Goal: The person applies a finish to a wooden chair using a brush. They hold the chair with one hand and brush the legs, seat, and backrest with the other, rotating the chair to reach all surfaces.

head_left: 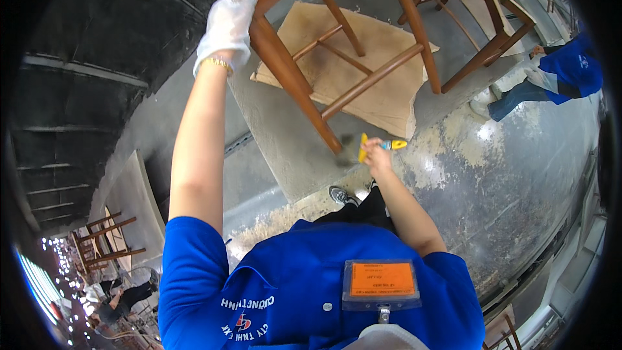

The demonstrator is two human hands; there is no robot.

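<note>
Chair [372, 83] in left hand [228, 23]
Gloved fingers closed on its frame; right hand [376, 155]'s fingers curled round a yellow tool [398, 144].

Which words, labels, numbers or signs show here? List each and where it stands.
Blue shirt, chest: white lettering, upside down, by a small emblem; wording withheld.
Orange badge card: dark print, mostly too small; wording withheld.
Co-worker's shirt: white mark, too small to read.
Yellow-and-blue tool: any print too small to read.
</note>
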